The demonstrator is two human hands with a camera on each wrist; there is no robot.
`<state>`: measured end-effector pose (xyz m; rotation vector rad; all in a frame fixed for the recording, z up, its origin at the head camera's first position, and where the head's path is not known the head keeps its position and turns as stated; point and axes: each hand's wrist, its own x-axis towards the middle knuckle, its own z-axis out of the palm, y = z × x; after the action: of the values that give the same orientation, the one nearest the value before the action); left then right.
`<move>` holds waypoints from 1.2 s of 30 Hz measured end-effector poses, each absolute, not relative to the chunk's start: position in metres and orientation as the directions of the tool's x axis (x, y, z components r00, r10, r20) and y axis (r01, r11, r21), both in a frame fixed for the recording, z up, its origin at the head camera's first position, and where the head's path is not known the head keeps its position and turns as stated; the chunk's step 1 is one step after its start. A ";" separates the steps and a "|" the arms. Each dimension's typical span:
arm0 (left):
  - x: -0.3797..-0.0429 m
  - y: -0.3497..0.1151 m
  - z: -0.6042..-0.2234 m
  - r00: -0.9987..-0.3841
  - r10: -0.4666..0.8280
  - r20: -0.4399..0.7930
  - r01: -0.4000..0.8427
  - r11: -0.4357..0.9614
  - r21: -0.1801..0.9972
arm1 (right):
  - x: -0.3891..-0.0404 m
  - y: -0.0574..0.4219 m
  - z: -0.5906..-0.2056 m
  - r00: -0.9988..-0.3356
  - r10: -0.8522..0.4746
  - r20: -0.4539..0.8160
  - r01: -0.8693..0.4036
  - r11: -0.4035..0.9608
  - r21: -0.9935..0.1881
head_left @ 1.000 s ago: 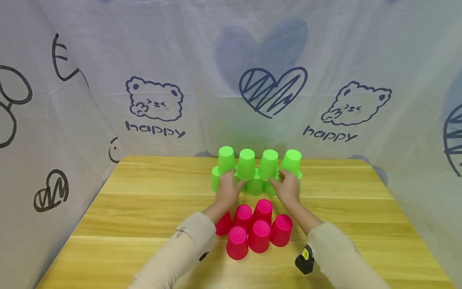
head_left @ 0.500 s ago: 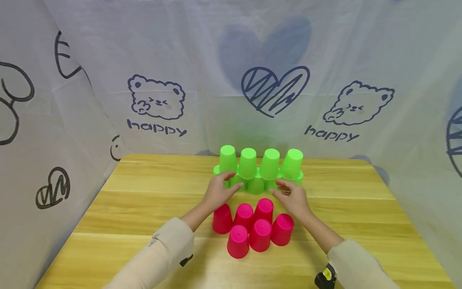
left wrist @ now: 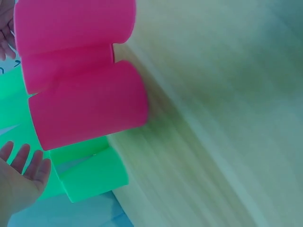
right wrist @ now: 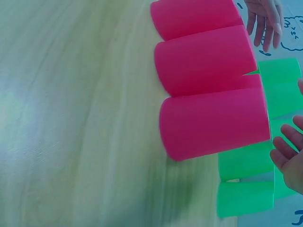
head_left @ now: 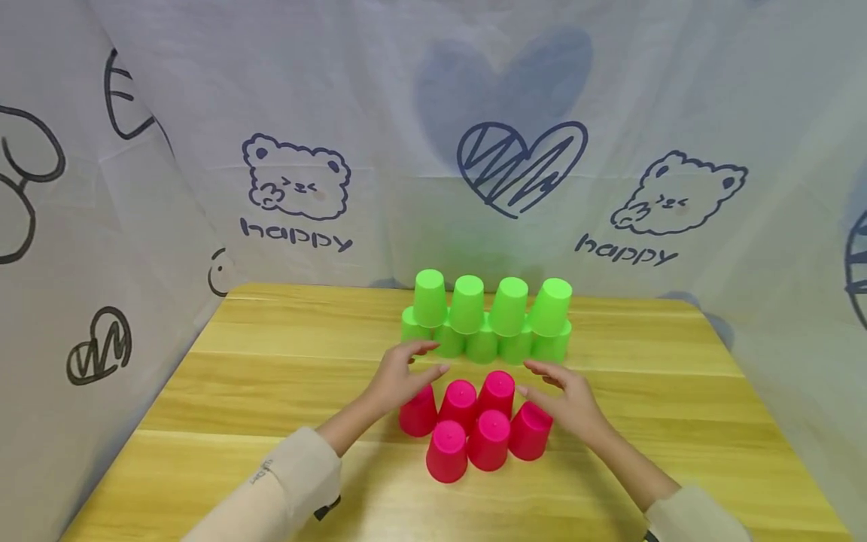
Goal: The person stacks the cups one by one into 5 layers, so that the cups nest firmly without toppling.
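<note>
Left hand point(head_left: 396, 379): fingers point(head_left: 421, 346) relaxed, thumb set wide of them, nothing held. Right hand point(head_left: 571, 397): likewise loosely spread, a wide gap between thumb and fingers, nothing held.

Pink cups point(head_left: 488, 443): six, inverted, grouped in two close rows, lower centre of the head frame, between the forearms; both hands overlap the group's outer edges in that view, contact not to be told.

Green cups point(head_left: 509, 306): inverted, two tiers, four above five, just beyond the fingertips, centre of the frame; upper cups bridging the gaps of the lower row.

Handling note, by judgement: wrists best kept high over the pink cups, fingertips clear of the green tiers, since a bridging cup would slip at a nudge; any pink cup best taken by its sides, with light, even pressure, and lifted straight up to spare its neighbours.

Outermost: pale sleeves point(head_left: 271, 482), lower corners; wood-grained table point(head_left: 271, 346); white cloth point(head_left: 400, 113) behind, printed with bears and hearts
</note>
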<state>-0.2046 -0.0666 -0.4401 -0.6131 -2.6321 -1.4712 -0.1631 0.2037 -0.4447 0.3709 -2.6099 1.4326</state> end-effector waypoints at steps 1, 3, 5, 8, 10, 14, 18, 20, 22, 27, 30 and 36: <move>-0.203 -0.068 -0.441 -0.917 0.314 0.248 0.375 0.462 0.803 | -0.161 0.205 -0.446 -0.957 -0.155 0.246 -0.291 0.516 -0.806; -0.199 -0.070 -0.444 -0.913 0.324 0.250 0.384 0.468 0.796 | -0.158 0.207 -0.448 -0.951 -0.171 0.259 -0.310 0.516 -0.798; -0.195 -0.073 -0.447 -0.905 0.339 0.258 0.400 0.467 0.789 | -0.155 0.209 -0.450 -0.948 -0.180 0.264 -0.319 0.517 -0.794; -0.191 -0.078 -0.452 -0.900 0.340 0.271 0.411 0.459 0.788 | -0.152 0.211 -0.453 -0.947 -0.192 0.258 -0.322 0.526 -0.787; -0.189 -0.080 -0.456 -0.900 0.332 0.284 0.414 0.444 0.795 | -0.150 0.212 -0.455 -0.948 -0.194 0.253 -0.319 0.532 -0.785; -0.186 -0.085 -0.463 -0.907 0.306 0.290 0.401 0.413 0.817 | -0.147 0.214 -0.459 -0.949 -0.197 0.246 -0.314 0.529 -0.788; -0.182 -0.087 -0.469 -0.919 0.286 0.271 0.372 0.406 0.835 | -0.143 0.216 -0.464 -0.956 -0.191 0.223 -0.291 0.524 -0.800; -0.181 -0.087 -0.471 -0.926 0.277 0.258 0.356 0.408 0.840 | -0.142 0.217 -0.466 -0.960 -0.187 0.210 -0.278 0.521 -0.807; -0.181 -0.088 -0.473 -0.932 0.269 0.242 0.337 0.403 0.851 | -0.140 0.217 -0.468 -0.961 -0.187 0.202 -0.271 0.515 -0.813; -0.179 -0.089 -0.483 -0.951 0.250 0.184 0.268 0.360 0.894 | -0.137 0.219 -0.474 -0.965 -0.180 0.189 -0.254 0.483 -0.838; -0.175 -0.089 -0.488 -0.960 0.237 0.146 0.224 0.344 0.912 | -0.136 0.220 -0.480 -0.967 -0.172 0.188 -0.248 0.464 -0.850; -0.172 -0.090 -0.497 -0.965 0.215 0.152 0.215 0.314 0.925 | -0.134 0.221 -0.490 -0.971 -0.149 0.188 -0.236 0.449 -0.862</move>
<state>-0.1721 -0.0901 -0.4966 -0.4172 -2.5465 -1.7914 -0.1345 0.2212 -0.4903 0.3467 -2.6011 1.5683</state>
